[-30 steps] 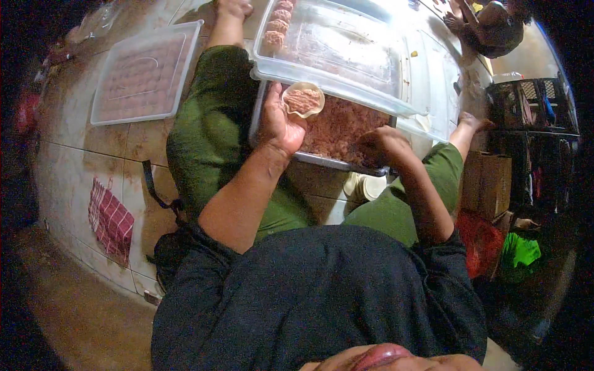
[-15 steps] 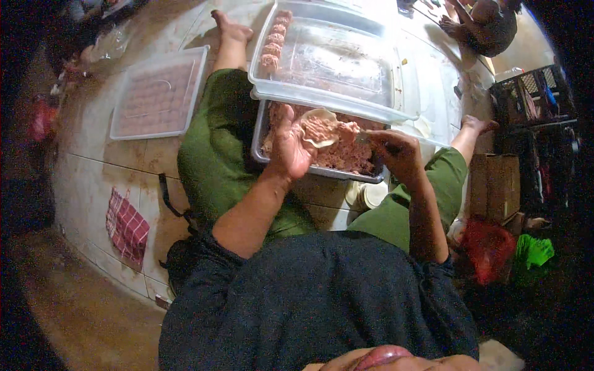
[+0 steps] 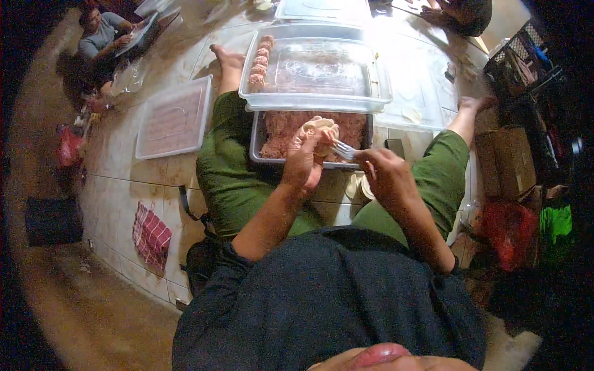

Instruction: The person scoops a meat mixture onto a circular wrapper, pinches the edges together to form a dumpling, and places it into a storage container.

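Note:
My left hand (image 3: 302, 162) is cupped around a round pale dumpling wrapper (image 3: 311, 125) with pink minced filling on it. The wrapper's edges curl up around the filling. In my right hand (image 3: 388, 176) is a metal fork (image 3: 344, 149), its tines at the wrapper's right side. Both hands are over a grey-rimmed tub (image 3: 253, 146) of reddish minced meat (image 3: 277, 133) between my legs. Just beyond it, a clear plastic container (image 3: 312, 104) holds a row of several formed dumplings (image 3: 260, 60) along its left side. Below my right hand lie round wrappers (image 3: 354, 185), partly hidden.
A lidded container (image 3: 174, 117) of dumplings stands left of my left leg, with a red checked cloth (image 3: 151, 234) nearer. A dark phone-like slab (image 3: 394, 147) lies beside the tub. Cardboard boxes (image 3: 507, 162) and red and green bags stand right. Two other people sit farther off.
My left hand has turned and curled its fingers around the wrapper, which lay flat and open before. The fork has come out of the filling's right side and shows its tines.

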The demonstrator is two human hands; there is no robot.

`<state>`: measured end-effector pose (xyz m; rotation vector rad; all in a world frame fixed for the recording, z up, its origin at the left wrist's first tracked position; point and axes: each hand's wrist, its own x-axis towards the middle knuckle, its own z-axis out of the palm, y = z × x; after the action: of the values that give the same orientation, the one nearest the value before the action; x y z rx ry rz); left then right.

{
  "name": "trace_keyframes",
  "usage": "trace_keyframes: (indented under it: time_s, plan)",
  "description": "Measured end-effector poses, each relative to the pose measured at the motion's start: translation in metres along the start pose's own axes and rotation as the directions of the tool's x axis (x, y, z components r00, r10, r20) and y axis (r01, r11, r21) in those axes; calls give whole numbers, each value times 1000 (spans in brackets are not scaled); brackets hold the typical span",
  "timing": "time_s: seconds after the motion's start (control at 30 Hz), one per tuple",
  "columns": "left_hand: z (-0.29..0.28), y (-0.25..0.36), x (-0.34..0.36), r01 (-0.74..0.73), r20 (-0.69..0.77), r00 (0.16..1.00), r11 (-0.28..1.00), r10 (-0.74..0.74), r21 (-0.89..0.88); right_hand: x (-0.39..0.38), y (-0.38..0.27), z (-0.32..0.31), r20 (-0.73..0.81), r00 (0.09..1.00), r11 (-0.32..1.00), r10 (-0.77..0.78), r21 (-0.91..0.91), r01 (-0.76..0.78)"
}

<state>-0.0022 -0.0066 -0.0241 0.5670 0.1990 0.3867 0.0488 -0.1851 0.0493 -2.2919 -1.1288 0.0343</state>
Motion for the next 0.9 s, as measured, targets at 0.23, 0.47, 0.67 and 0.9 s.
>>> trace_keyframes:
  time_s: [0.23, 0.47, 0.67, 0.9]
  plan:
    - [52, 1, -21, 149, 200, 966, 984, -166, 99, 6, 22, -29, -142, 987, 983, -76, 158, 98]
    - [39, 10, -24, 63, 156, 978, 911, -138, 406, 32, 44, -35, -11, 1000, 938, -24, 346, 26]
    - [51, 1, -26, 7, 288, 953, 961, -90, 276, 20, 24, -32, -110, 971, 938, -214, 253, 236]
    - [22, 18, -13, 104, 103, 990, 993, -98, -49, 11, 9, -32, -151, 976, 978, -159, 112, 177]
